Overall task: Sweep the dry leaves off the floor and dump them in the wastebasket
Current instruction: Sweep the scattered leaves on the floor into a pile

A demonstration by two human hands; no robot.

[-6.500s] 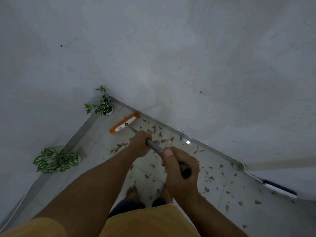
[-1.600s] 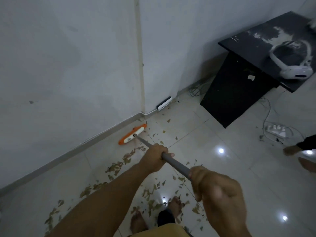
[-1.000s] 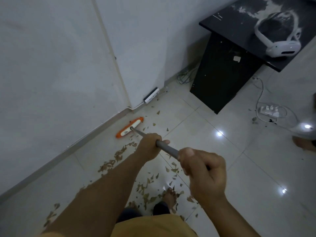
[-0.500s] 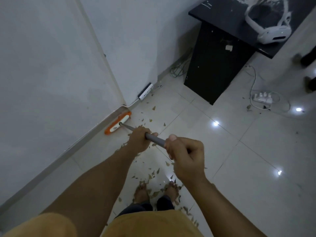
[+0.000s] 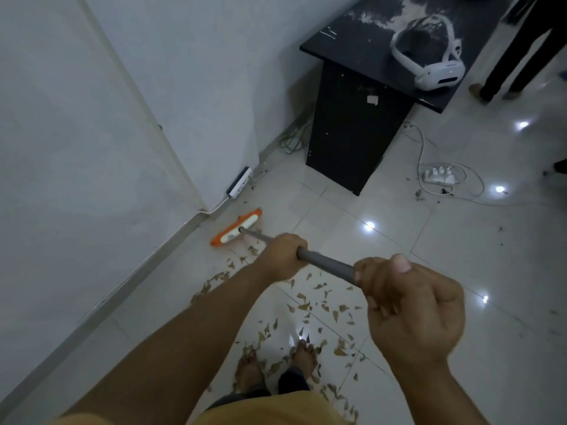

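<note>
An orange and white broom head (image 5: 237,227) rests on the white tiled floor close to the wall's skirting. Its grey handle (image 5: 325,265) runs back toward me. My left hand (image 5: 283,256) is shut on the handle lower down. My right hand (image 5: 414,305) is shut on the upper end, thumb on top. Dry brown leaves (image 5: 306,305) lie scattered on the tiles between the broom head and my bare feet (image 5: 276,360), with several more along the wall side (image 5: 211,280). No wastebasket is in view.
A black desk (image 5: 362,118) stands ahead on the right with a white headset (image 5: 429,59) on it. A white power strip (image 5: 437,176) with cables lies on the floor beside it. Another person's legs (image 5: 515,56) stand at the top right. A white wall (image 5: 92,118) runs along the left.
The broom head has come away from the skirting toward me and to the right. My view has shifted left, so the desk and power strip sit further right and lower.
</note>
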